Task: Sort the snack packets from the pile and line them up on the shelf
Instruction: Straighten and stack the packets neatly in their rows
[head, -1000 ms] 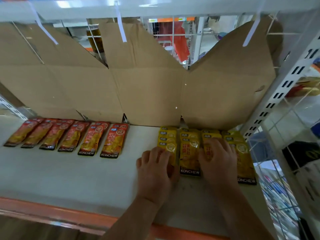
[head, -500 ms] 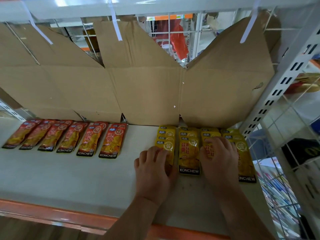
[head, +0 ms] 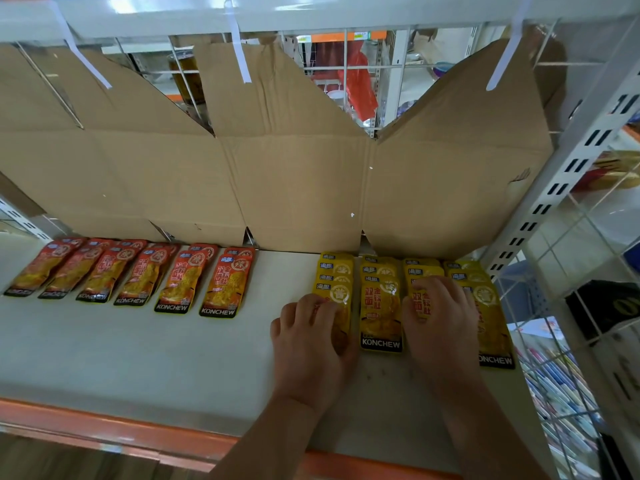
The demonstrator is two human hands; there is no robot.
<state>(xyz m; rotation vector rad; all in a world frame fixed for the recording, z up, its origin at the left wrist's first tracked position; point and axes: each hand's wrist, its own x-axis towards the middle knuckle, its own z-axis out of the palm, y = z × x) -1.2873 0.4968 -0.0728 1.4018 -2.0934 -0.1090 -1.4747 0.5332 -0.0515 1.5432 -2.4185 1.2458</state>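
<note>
A white shelf point(head: 138, 358) with an orange front edge point(head: 104, 431) was seen from above. Its back edge was lined by flattened brown cardboard point(head: 294, 188), which was stood upright against the wire grid.

Along the back edge, from the left corner toward the middle, red snack packets point(head: 138, 275) were laid flat in six columns side by side. Their long axes were run from front to back, slightly slanted, with the black KONCHEW ends turned to the front edge.

At the back right corner, beside the slotted white upright point(head: 571, 168), yellow snack packets point(head: 381, 306) were laid in four columns. They were overlapped from back to front, long axes front to back, KONCHEW ends forward. How many were layered in each column could not be counted surely.

A bare stretch of shelf was left between the red and yellow groups.

The left hand point(head: 311, 348) was laid palm down on the leftmost yellow column, fingers relaxed and pressed on it. The right hand point(head: 440, 327) was pressed likewise on the third column; nothing was gripped by either.
</note>
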